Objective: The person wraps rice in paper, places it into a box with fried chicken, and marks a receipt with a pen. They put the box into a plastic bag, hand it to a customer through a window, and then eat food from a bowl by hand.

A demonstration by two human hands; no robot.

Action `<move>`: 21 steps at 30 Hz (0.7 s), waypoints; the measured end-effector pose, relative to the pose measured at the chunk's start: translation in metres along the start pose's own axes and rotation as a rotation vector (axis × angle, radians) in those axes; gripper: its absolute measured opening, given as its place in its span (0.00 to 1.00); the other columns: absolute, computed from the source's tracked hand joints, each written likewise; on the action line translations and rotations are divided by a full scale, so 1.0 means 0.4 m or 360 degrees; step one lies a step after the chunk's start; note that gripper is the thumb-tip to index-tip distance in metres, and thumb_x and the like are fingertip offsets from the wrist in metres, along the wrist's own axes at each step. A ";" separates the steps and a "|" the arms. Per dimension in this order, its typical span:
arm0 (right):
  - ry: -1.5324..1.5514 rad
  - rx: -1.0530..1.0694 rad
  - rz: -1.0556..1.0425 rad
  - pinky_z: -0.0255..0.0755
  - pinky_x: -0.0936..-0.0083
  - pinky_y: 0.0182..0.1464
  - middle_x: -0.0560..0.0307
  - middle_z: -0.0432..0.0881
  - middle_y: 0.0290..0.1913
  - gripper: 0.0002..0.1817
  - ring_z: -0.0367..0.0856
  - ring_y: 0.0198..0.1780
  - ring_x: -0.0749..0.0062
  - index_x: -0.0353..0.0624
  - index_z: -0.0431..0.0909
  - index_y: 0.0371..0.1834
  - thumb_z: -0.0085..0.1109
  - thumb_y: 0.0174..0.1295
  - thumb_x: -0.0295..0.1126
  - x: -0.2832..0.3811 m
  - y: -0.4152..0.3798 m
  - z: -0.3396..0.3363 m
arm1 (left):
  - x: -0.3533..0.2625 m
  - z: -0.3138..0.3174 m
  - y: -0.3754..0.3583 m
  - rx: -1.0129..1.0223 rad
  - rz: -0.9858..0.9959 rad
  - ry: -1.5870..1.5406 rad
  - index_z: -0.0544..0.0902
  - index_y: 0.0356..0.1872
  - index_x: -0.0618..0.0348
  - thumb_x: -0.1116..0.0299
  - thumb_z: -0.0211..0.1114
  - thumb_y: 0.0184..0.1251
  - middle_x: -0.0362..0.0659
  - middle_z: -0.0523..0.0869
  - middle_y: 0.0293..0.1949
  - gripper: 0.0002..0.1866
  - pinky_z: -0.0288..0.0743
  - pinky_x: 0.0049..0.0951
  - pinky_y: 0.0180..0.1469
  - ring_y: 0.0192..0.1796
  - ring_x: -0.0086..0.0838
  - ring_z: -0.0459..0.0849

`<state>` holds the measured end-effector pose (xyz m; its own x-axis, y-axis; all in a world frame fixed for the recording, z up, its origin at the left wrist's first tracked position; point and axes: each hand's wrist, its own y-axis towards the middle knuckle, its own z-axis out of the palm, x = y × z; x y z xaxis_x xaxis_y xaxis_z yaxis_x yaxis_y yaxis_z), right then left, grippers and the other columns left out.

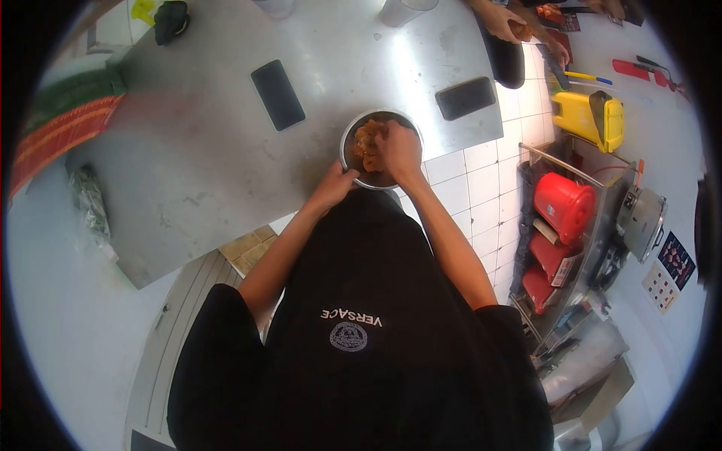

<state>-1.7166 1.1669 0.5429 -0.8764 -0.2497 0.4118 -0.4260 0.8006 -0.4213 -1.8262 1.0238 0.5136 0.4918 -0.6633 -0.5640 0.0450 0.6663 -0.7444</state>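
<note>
A round metal bowl sits at the front edge of the steel table, close to my body. Inside it lies a clump of orange-brown, wet-looking food. My left hand grips the near left rim, thumb over the edge. Reaching into the bowl from the right, my right hand has its fingers curled against the food. Its fingertips are partly hidden, and I cannot tell how much food is in them.
Two dark phones, one left and one right, lie on the steel table. A cup stands at the far side. Another person's hand works at top right. A rack with a red bucket stands right.
</note>
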 end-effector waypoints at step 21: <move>-0.0298 0.0107 -0.0272 0.82 0.55 0.39 0.33 0.82 0.40 0.12 0.86 0.39 0.41 0.32 0.69 0.42 0.59 0.61 0.27 0.003 0.000 0.054 | 0.005 0.003 0.005 -0.0058 -0.0014 0.0001 0.65 0.66 0.64 0.73 0.53 0.71 0.47 0.78 0.57 0.23 0.79 0.35 0.58 0.56 0.32 0.81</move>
<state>-1.7227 1.1548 0.5258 -0.8141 -0.4795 0.3277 -0.5799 0.7018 -0.4137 -1.8242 1.0243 0.5114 0.4908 -0.6695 -0.5576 0.0178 0.6475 -0.7618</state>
